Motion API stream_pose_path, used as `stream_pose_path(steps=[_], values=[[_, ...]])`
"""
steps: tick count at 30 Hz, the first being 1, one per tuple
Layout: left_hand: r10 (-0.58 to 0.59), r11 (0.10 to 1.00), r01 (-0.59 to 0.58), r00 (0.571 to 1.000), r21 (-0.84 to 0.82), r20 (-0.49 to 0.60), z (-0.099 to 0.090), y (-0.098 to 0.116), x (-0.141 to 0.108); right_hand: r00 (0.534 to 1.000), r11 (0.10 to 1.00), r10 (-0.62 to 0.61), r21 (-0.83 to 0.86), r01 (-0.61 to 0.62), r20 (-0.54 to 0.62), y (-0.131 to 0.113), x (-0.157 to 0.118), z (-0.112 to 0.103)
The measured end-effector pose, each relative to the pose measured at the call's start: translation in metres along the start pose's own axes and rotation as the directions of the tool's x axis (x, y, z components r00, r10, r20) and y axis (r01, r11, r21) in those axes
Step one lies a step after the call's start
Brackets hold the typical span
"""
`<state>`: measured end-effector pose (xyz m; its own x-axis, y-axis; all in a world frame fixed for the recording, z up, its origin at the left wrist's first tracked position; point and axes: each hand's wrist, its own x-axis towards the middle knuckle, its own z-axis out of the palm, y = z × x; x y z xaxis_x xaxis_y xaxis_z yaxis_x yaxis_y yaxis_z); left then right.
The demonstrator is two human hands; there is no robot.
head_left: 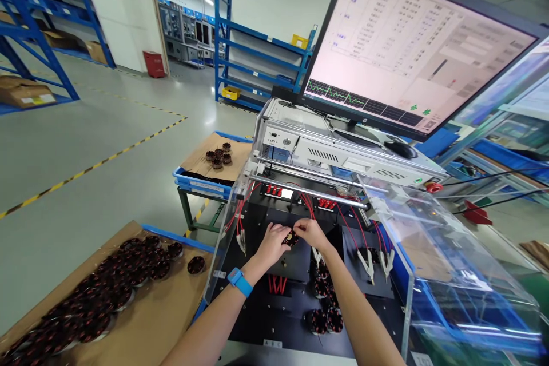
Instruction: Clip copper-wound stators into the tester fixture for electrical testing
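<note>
A small dark round motor stator (pixel 290 238) with a light centre is held above the black test plate. My left hand (pixel 272 244), below a blue wristwatch, is closed around its left side. My right hand (pixel 312 233) pinches at the stator's upper right edge; what lies between those fingertips is too small to make out. White clip leads (pixel 317 256) on red wires hang just below my right hand. Several more stators (pixel 319 320) lie on the bench by my right forearm. Further right, white clips (pixel 366 266) rest near another stator, partly hidden.
Many stators (pixel 124 277) cover a cardboard-lined tray at left; several (pixel 218 156) sit on a farther tray. A monitor (pixel 412 46) stands on the white tester (pixel 326 151). Clear side panels (pixel 409 320) flank the bench. A red knob (pixel 434 187) is at right.
</note>
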<state>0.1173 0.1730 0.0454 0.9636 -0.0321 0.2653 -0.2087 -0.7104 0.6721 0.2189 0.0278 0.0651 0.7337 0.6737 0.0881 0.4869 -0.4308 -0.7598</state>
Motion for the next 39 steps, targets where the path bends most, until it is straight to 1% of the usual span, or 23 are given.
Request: stream_pose_path(steps=[4, 6, 8, 10, 12, 14, 16, 19, 23, 24, 26, 31, 34, 39], values=[[-0.057, 0.998, 0.057, 0.998, 0.006, -0.024, 0.003, -0.002, 0.000, 0.995, 0.964, 0.045, 0.267, -0.020, -0.090, 0.008, -0.010, 0.009], [-0.090, 0.996, 0.091, 0.995, 0.010, -0.029, 0.004, -0.003, 0.000, 0.990, 0.949, 0.052, 0.317, -0.007, -0.134, 0.009, -0.015, 0.013], [-0.113, 0.993, 0.114, 0.993, 0.022, -0.042, 0.005, -0.003, 0.000, 0.984, 0.960, 0.016, 0.277, 0.035, -0.179, 0.009, -0.019, 0.016], [-0.127, 0.991, 0.130, 0.989, 0.037, -0.073, 0.008, -0.002, -0.001, 0.972, 0.977, -0.045, 0.195, 0.092, -0.232, 0.006, -0.021, 0.020], [-0.142, 0.988, 0.148, 0.984, 0.047, -0.111, 0.011, 0.000, -0.002, 0.954, 0.986, -0.086, 0.113, 0.123, -0.286, 0.002, -0.022, 0.023], [-0.159, 0.985, 0.167, 0.977, 0.052, -0.139, 0.015, 0.003, -0.003, 0.935, 0.994, -0.087, 0.034, 0.105, -0.343, -0.003, -0.023, 0.028], [-0.180, 0.981, 0.188, 0.973, 0.050, -0.142, 0.016, 0.007, -0.005, 0.915, 0.997, -0.076, -0.060, 0.056, -0.397, -0.007, -0.025, 0.033], [-0.223, 0.975, 0.224, 0.971, 0.002, -0.092, 0.010, 0.010, -0.004, 0.877, 0.989, -0.055, -0.149, -0.020, -0.478, -0.012, -0.028, 0.043], [-0.269, 0.944, 0.267, 0.963, -0.194, 0.015, -0.007, 0.004, 0.005, 0.827, 0.982, -0.041, -0.176, -0.072, -0.561, -0.013, -0.032, 0.053], [-0.268, 0.936, 0.264, 0.963, -0.232, 0.018, -0.010, 0.002, 0.009, 0.823, 0.976, -0.051, -0.203, -0.079, -0.566, -0.012, -0.035, 0.054], [-0.250, 0.931, 0.238, 0.968, -0.278, -0.010, -0.012, -0.001, 0.016, 0.834, 0.958, -0.085, -0.276, -0.083, -0.545, -0.010, -0.041, 0.056], [-0.208, 0.921, 0.152, 0.971, -0.359, -0.121, -0.001, -0.002, 0.023, 0.885, 0.888, -0.167, -0.456, -0.057, -0.435, -0.007, -0.057, 0.061], [-0.206, 0.910, 0.125, 0.964, -0.396, -0.170, 0.005, -0.001, 0.021, 0.895, 0.865, -0.201, -0.501, -0.028, -0.398, -0.007, -0.061, 0.067], [-0.222, 0.891, 0.103, 0.949, -0.443, -0.225, 0.007, 0.001, 0.019, 0.896, 0.849, -0.229, -0.529, -0.008, -0.381, -0.007, -0.060, 0.078]])
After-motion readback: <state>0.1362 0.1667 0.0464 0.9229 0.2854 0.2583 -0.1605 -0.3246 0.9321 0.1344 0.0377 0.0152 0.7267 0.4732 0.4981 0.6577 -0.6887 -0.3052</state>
